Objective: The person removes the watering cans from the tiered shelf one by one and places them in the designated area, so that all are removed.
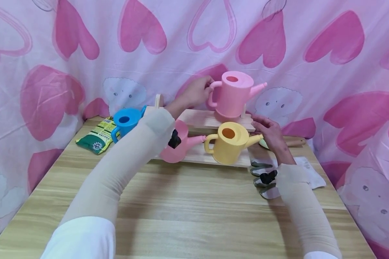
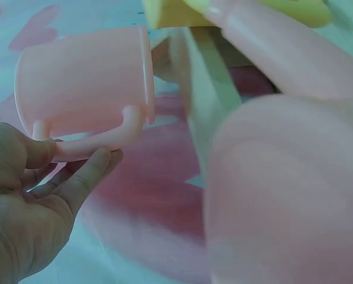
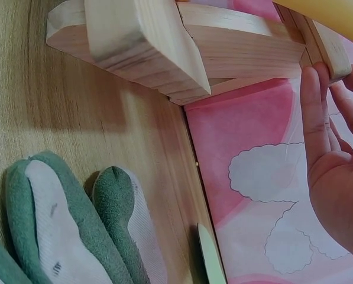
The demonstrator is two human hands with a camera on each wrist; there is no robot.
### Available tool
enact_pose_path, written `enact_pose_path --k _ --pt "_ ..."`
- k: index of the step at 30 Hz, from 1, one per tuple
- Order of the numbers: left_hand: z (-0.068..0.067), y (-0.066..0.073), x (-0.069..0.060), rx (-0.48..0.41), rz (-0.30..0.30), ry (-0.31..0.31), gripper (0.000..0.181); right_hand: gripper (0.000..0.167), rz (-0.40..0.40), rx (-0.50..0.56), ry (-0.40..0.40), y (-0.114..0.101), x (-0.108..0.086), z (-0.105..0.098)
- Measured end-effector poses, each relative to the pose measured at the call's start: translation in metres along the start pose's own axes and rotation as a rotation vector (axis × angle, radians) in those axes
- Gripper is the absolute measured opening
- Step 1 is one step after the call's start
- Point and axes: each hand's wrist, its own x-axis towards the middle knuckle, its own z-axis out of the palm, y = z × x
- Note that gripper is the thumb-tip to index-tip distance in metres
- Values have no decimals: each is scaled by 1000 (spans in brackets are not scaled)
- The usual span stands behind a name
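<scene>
My left hand (image 1: 197, 91) pinches the handle of a pink watering can (image 1: 232, 95) at the right part of the upper tier of a wooden rack (image 1: 199, 118). In the left wrist view, thumb and fingers of the left hand (image 2: 43, 195) close round that handle (image 2: 96, 144). My right hand (image 1: 272, 136) touches the right end of the upper tier; in the right wrist view, fingertips of the right hand (image 3: 336, 165) rest at the wooden edge (image 3: 327, 53). On the lower tier stand a yellow watering can (image 1: 228, 145) and another pink one (image 1: 175, 153), partly hidden by my left sleeve.
A blue watering can (image 1: 127, 120) is at the rack's left, beside a green and yellow packet (image 1: 98, 136). Grey-green and white gloves (image 1: 269, 190) lie at the right on the wooden table (image 1: 188, 216). Behind them is a wooden-handled tool (image 1: 296, 143). A heart-patterned curtain (image 1: 168, 72) hangs behind.
</scene>
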Motion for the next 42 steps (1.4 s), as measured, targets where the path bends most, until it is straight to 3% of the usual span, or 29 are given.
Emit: enact_pose_path --k 3,8,15,21,27,35,42 --pt "-10 4 -2 -38 -18 12 21 52 -8 26 -1 1 0 0" --pt "-33 7 -8 -177 -39 39 23 54 9 1 2 0 -1 1" --pt "-64 5 -31 -290 -72 66 23 54 -10 -12 6 -1 0 1" --pt "-81 -7 -57 -268 -46 82 22 54 -8 -9 24 0 -3 -1" --pt "-99 -21 -90 -217 -90 114 32 54 3 -9 34 1 -7 -2" --pt "-126 -39 -134 -160 -93 148 41 54 11 -6 43 -1 -12 1" --pt "-152 -62 -177 -138 -216 171 46 54 -5 3 44 -4 -11 6"
